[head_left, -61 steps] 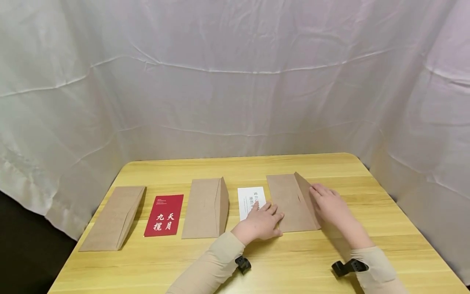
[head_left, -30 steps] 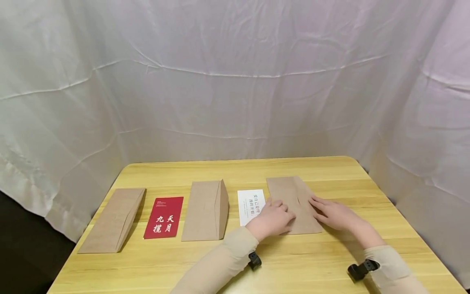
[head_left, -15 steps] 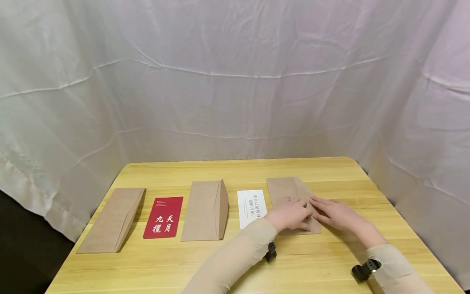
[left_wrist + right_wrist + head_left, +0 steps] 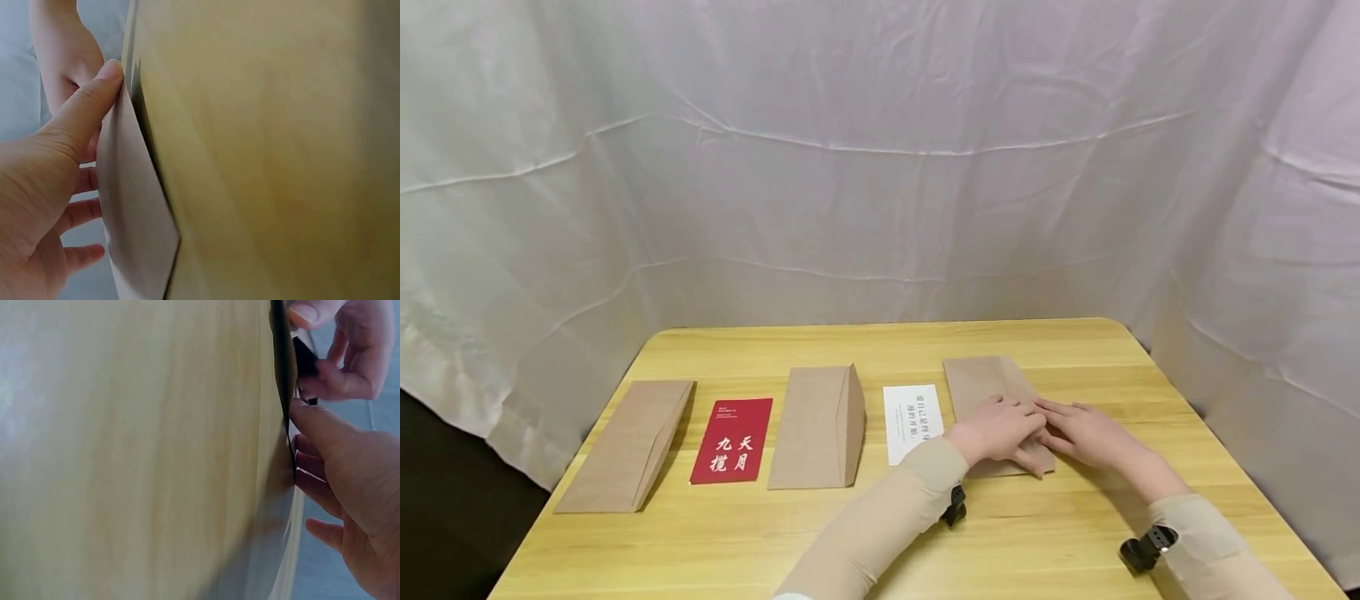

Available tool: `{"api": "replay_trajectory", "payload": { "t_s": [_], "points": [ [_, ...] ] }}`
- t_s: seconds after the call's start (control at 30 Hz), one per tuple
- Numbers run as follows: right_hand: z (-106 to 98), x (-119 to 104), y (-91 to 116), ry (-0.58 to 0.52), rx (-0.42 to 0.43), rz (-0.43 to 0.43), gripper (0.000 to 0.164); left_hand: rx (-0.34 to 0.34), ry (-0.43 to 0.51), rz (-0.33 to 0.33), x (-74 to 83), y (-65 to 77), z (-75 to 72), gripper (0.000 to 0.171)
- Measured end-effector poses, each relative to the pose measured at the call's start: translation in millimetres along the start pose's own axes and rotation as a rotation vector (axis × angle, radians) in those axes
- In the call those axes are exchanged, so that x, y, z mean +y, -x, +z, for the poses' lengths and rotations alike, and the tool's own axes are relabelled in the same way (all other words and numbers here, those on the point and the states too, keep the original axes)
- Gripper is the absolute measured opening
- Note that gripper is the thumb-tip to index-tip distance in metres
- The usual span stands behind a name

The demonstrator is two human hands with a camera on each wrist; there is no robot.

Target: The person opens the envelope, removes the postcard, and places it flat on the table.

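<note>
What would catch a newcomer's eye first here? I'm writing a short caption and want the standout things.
Both hands, the left hand and the right hand, press flat on the rightmost brown envelope on the wooden table. Next comes the red card with white characters, lying between two more brown envelopes on the left. A white card lies just left of the hands.

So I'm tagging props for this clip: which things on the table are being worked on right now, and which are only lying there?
In hand:
- rightmost brown envelope, flat on the table
- left hand and right hand, both pressing on it

Lying about:
- white card
- middle brown envelope
- red card
- leftmost brown envelope
</note>
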State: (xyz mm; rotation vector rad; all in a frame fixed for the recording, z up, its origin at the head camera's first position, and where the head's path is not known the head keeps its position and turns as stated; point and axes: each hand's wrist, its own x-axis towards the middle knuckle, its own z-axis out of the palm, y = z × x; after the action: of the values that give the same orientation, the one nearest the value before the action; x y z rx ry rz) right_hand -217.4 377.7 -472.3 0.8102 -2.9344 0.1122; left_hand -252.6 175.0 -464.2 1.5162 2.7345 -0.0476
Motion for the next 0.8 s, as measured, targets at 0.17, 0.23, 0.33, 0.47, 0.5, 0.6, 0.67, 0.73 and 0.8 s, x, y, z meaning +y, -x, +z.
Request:
{"api": "replay_trajectory", "payload": {
  "t_s": [0.17, 0.23, 0.33, 0.47, 0.5, 0.6, 0.67, 0.73, 0.8],
  "points": [
    [-0.5, -0.6, -0.1, 0.016, -0.001, -0.005, 0.052, -0.008, -0.049, 0.024, -2.3, 5.9, -2.3, 0.062],
    [0.5, 0.3, 0.1, 0.031, -0.003, -0.011, 0.052, -0.016, -0.077, 0.040, -2.9, 8.9, -4.1, 0.064],
    [2.5, 1.3, 0.6, 0.058, 0.017, -0.033, 0.053, -0.022, -0.101, 0.060, -3.9, 13.1, -7.2, 0.063],
    [6.2, 2.9, 1.0, 0.085, 0.060, -0.069, 0.053, -0.019, -0.081, 0.086, -5.7, 17.7, -12.0, 0.062],
    [7.4, 3.7, 1.1, 0.091, 0.066, -0.075, 0.054, -0.016, -0.073, 0.095, -6.3, 18.7, -12.9, 0.062],
    [10.3, 6.5, 0.1, 0.118, 0.067, -0.086, 0.057, -0.007, -0.042, 0.126, -8.4, 19.5, -13.7, 0.067],
    [12.1, 8.7, -1.7, 0.144, 0.070, -0.100, 0.061, -0.005, -0.026, 0.140, -10.1, 19.7, -13.0, 0.070],
    [13.8, 11.6, -5.0, 0.169, 0.087, -0.136, 0.065, -0.003, -0.010, 0.145, -11.8, 19.2, -11.8, 0.071],
    [15.5, 15.7, -10.2, 0.197, 0.121, -0.196, 0.067, 0.000, 0.001, 0.148, -13.4, 18.7, -10.9, 0.071]
  ]
}}
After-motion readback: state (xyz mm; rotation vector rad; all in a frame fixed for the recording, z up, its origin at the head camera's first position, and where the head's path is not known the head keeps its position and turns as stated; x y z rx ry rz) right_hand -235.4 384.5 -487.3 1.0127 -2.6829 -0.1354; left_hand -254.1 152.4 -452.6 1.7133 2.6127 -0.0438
